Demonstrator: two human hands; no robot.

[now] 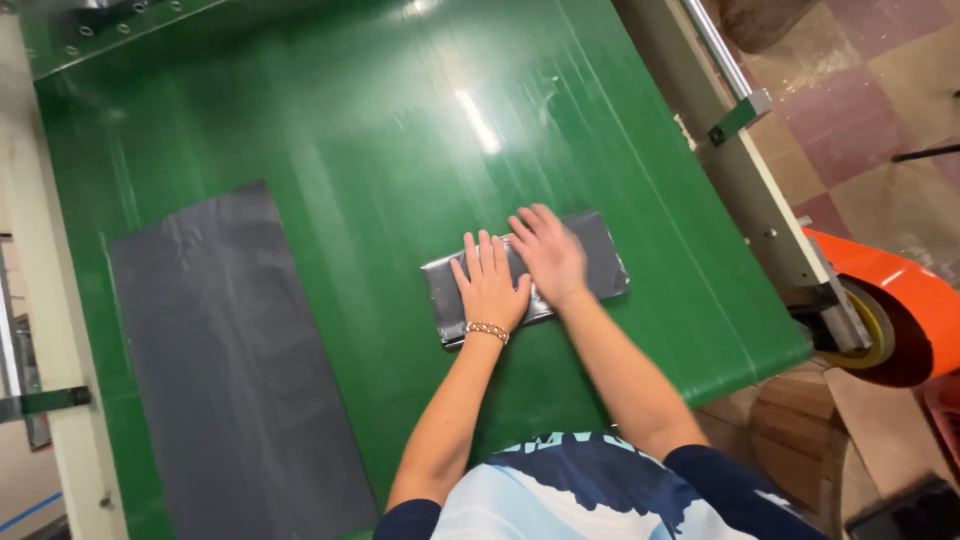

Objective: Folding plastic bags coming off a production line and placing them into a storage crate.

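Both the left hand (489, 283) and right hand (548, 254) lie flat and open, gripping nothing, pressing the folded grey bag (527, 276) mid-belt (400, 130), so folding looks nearly finished, while a long flat sheet (235, 370) further left waits unfolded.

Glossy green belt (400, 130) — grey plastic bag (600, 262)

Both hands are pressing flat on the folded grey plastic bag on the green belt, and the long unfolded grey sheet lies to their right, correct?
Not quite. The head view shows the long unfolded grey sheet to their left. Both the left hand and right hand do press flat on the folded grey plastic bag on the green belt.
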